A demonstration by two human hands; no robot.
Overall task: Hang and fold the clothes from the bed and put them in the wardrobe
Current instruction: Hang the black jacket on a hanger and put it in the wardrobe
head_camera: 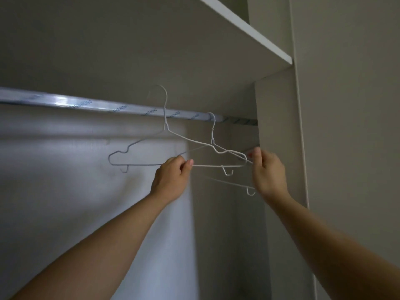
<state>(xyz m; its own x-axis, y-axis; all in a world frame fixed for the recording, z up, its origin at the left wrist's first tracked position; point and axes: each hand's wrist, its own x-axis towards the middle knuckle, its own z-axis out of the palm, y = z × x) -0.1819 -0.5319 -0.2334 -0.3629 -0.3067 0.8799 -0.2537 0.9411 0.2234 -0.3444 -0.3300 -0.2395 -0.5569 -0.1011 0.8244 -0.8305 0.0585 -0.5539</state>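
Early days, we reckon: no clothes in view yet. One white wire hanger (213, 135) hangs hooked on the wardrobe rail (86, 103), and our right hand (268, 172) curls round its end. Our left hand (171, 180) pinches the bottom bar of a second hanger (138, 145), which looks lifted off the rail.

A single head-worn view (no second one to overlap with) stands close before the wardrobe (279, 126), facing inward and tilted up at the hanging rail (104, 104) from slightly below it; the shelf (244, 29) above the rail shows its underside.
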